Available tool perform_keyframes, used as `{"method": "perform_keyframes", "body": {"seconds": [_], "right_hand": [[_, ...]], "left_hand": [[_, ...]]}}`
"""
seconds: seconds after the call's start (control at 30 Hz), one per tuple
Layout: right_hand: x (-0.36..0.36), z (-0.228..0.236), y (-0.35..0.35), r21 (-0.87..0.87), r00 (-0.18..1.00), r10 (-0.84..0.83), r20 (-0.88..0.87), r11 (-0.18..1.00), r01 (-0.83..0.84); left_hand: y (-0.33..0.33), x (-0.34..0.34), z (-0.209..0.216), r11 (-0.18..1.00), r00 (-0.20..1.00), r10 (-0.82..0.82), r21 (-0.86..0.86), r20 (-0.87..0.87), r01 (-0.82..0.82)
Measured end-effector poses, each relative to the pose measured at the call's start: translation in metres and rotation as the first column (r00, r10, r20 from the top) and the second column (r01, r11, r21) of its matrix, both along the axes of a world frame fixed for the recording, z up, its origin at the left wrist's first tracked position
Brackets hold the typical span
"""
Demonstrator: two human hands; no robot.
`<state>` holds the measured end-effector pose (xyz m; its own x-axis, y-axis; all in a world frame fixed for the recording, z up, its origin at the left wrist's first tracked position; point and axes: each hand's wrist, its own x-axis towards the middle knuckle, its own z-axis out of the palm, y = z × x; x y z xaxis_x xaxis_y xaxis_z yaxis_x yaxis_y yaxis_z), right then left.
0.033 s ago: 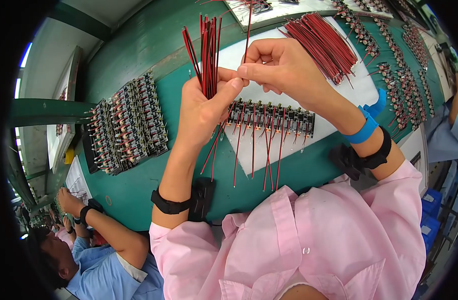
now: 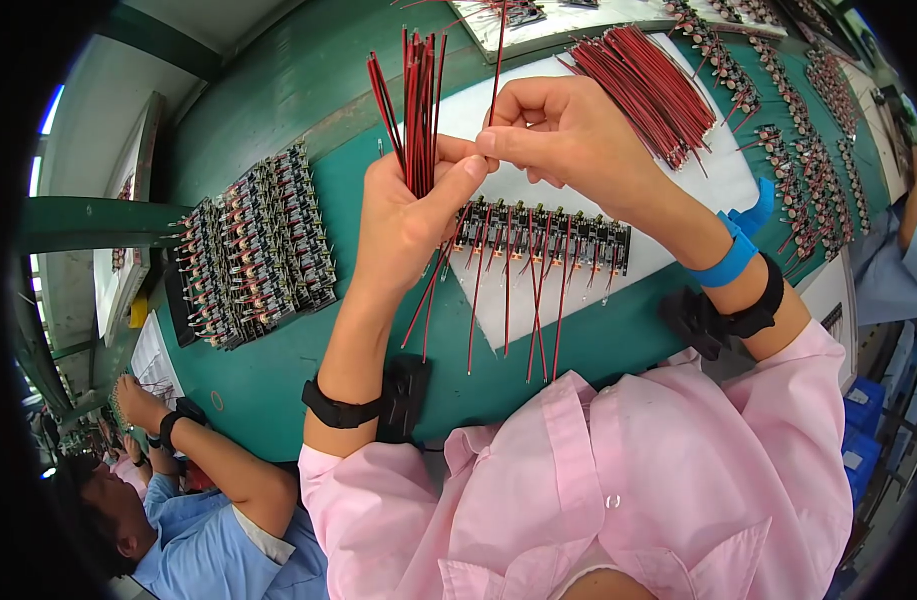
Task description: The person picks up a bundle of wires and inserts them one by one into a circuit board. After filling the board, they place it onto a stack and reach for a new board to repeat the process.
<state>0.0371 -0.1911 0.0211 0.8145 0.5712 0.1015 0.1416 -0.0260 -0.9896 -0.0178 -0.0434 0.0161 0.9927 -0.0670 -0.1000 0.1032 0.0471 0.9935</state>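
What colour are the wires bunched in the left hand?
Red and black wires, gripped in the left hand; seen in the head view.

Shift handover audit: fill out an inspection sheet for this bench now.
Surface: green table with a white mat.
Job's things: bundle of red-black wires; single wire; row of small boards with wires hanging.
Clutter: stacked boards at left, loose wire pile, board chains.
Grippers: left hand clasps the bundle; right hand pinches the single wire.
Cables: nothing seen beyond the wires.
Surroundings: co-worker in blue lower left.
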Motion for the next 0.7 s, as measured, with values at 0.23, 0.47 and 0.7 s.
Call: {"method": "perform_keyframes", "body": {"seconds": [0.23,0.47,0.7], "right_hand": [[0.003,0.001,-0.007,-0.119,0.995,0.044,0.093,0.992,-0.033],[-0.007,-0.005,-0.011,-0.227,0.956,0.024,0.292,0.973,0.045],[-0.019,-0.015,-0.043,-0.285,0.979,0.024,0.202,0.958,0.035]], "left_hand": [[-0.001,-0.002,-0.001,0.974,0.991,0.003,0.223,0.136,-0.034],[-0.004,-0.003,-0.002,0.930,0.979,-0.015,0.363,0.203,-0.061],[-0.003,-0.005,0.000,0.928,0.991,-0.049,0.371,0.124,0.000]]}}
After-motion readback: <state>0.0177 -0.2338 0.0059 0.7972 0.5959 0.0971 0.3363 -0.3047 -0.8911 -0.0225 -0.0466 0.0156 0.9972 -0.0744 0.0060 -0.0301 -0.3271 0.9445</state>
